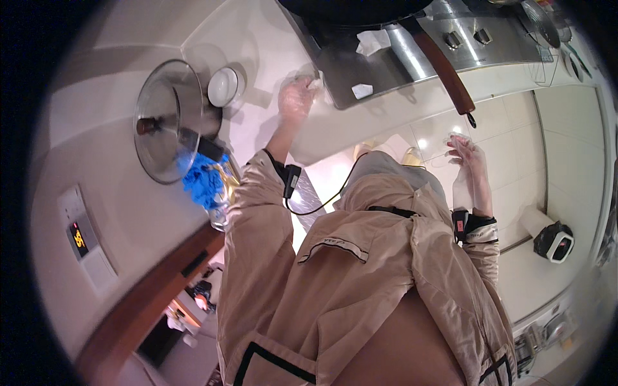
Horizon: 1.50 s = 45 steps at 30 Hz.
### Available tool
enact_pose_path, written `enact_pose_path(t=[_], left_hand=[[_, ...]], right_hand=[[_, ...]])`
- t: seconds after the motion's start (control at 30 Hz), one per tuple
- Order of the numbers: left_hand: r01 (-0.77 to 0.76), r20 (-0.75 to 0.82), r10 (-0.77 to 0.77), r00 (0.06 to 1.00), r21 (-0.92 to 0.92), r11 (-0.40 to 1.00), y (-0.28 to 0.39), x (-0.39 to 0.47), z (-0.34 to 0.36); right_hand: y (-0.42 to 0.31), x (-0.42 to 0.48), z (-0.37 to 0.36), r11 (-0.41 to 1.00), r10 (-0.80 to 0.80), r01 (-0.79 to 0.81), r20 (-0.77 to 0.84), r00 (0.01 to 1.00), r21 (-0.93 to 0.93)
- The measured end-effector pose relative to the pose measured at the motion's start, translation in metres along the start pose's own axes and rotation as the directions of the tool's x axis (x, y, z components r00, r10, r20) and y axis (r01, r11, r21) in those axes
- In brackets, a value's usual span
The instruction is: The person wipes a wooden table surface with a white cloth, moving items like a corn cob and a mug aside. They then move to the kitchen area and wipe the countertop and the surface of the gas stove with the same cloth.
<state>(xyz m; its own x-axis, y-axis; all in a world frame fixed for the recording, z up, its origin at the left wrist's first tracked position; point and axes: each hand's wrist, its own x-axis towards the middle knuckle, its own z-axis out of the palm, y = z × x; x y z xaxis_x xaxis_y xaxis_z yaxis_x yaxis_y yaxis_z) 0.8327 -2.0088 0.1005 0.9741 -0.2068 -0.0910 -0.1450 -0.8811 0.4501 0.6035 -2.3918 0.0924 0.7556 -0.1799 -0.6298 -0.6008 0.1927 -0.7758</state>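
Observation:
My left hand, in a clear plastic glove, reaches over the white countertop by the cooktop's left edge. Between its fingertips is a small white wipe or tissue; the hand is slightly blurred. A crumpled white tissue and a smaller white piece lie on the stainless steel gas cooktop. My right hand, also in a loose clear plastic glove, hangs over the tiled floor. Its fingers are loosely bent and somewhat apart, with nothing seen in them.
A dark pan stands on the cooktop; its wooden handle juts past the counter's front edge. To the left are a glass lid, a white bowl and a blue bag or glove bundle. A lined bin stands at right.

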Motion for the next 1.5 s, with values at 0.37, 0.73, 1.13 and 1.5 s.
enact_pose_path(t=[0.37,0.73,1.13,1.5], left_hand=[[0.011,-0.274,-0.034,0.961,-0.086,0.996,0.08,-0.13,0.064],[-0.126,-0.358,0.046,0.932,-0.205,0.971,0.1,-0.134,0.082],[0.085,-0.531,-0.099,0.842,-0.05,0.995,0.093,-0.134,0.092],[-0.015,-0.246,-0.012,0.969,-0.107,0.994,0.218,-0.058,0.144]], right_hand=[[0.015,-0.037,-0.092,0.978,-0.193,0.179,0.144,0.97,0.109],[0.019,-0.059,-0.116,0.98,-0.2,0.196,0.128,0.971,0.04],[0.035,-0.071,-0.141,0.966,-0.257,0.26,0.151,0.955,0.001],[0.058,-0.049,-0.158,0.992,-0.118,0.12,0.073,0.99,-0.029]])
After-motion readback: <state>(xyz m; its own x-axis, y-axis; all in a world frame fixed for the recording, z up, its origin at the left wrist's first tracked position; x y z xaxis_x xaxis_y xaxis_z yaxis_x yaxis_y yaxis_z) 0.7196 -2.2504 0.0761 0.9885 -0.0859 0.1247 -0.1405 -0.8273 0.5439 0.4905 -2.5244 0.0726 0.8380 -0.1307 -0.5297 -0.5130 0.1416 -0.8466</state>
